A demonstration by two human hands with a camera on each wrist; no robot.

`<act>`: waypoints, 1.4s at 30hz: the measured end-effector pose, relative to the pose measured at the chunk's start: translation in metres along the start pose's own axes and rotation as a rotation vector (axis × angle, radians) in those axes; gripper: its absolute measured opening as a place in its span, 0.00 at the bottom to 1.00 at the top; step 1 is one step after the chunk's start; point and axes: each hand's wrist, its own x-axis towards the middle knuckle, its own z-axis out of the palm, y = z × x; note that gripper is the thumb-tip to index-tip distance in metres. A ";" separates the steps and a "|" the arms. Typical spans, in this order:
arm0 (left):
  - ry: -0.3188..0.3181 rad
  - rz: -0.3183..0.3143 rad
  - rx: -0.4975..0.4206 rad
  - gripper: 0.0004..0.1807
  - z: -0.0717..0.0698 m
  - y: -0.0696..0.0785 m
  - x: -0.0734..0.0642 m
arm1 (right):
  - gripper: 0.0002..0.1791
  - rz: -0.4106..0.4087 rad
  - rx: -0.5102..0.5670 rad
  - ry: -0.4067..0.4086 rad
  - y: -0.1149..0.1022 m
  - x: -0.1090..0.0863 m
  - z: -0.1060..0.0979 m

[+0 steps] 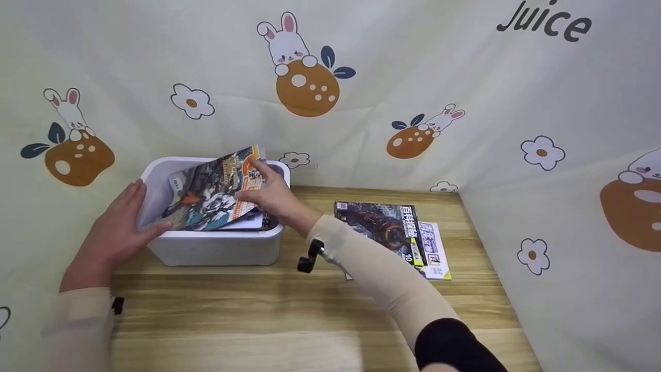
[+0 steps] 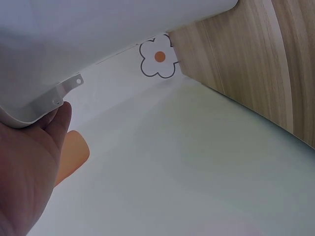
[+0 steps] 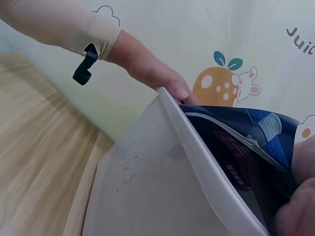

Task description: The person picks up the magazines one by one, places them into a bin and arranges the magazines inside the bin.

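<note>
A white plastic bin (image 1: 217,250) stands toward the left, with magazines inside it. My left hand (image 1: 111,232) grips the bin's rim at the left end, thumb along the front corner; in the left wrist view the fingers (image 2: 60,123) reach under the lip. My right hand (image 1: 279,199) pinches the right edge of a colorful magazine (image 1: 217,196), which lies tilted across the bin's opening, its right end raised above the rim. In the right wrist view the magazine's blue back (image 3: 275,135) shows beside my right hand (image 3: 302,206), partly cut off.
Right of the bin, a dark-covered magazine (image 1: 382,227) overlaps a white one (image 1: 436,248) on the wooden tabletop (image 1: 248,320). A printed cloth (image 1: 361,150) with rabbits and oranges rises behind and at both sides.
</note>
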 end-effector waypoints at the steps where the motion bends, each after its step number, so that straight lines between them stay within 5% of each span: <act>1: 0.003 0.000 -0.005 0.65 0.000 0.000 0.000 | 0.60 0.002 -0.007 0.005 0.000 0.000 0.001; 32: 0.023 0.023 0.002 0.64 -0.001 0.001 -0.002 | 0.67 0.099 -0.182 0.002 -0.003 0.001 0.002; 38: 0.026 0.028 -0.005 0.64 -0.001 0.003 -0.002 | 0.64 0.083 -0.507 0.008 -0.011 -0.003 -0.002; 42: 0.021 0.026 -0.001 0.64 -0.002 0.003 -0.002 | 0.57 -0.001 -0.753 0.067 -0.019 -0.006 -0.009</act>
